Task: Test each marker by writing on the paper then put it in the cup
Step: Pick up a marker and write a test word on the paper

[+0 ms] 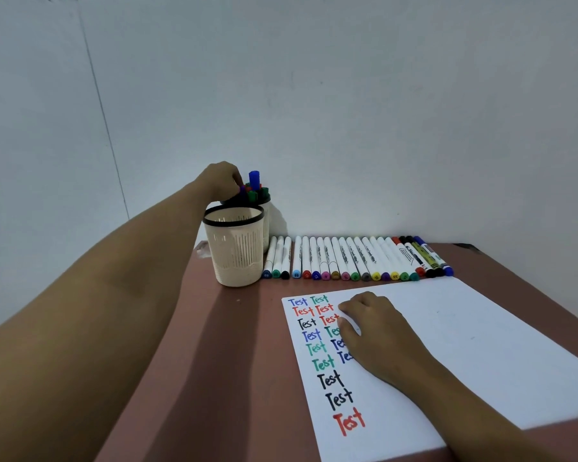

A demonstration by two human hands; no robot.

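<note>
My left hand (221, 176) reaches over the far cup (266, 208) at the back of the table, and its fingertips pinch the purple cap of a marker (242, 191) standing in that cup among several other capped markers. A second cream cup with a black rim (236, 248) stands in front of it with no markers showing inside. My right hand (371, 331) rests on the white paper (481, 355) with curled fingers, holding nothing, and it covers part of the second column of coloured "Test" words (317, 345).
A long row of capped white markers (354, 260) lies along the back of the reddish-brown table (241, 355), right of the cups. A pale wall rises just behind. The table's left edge runs under my left forearm.
</note>
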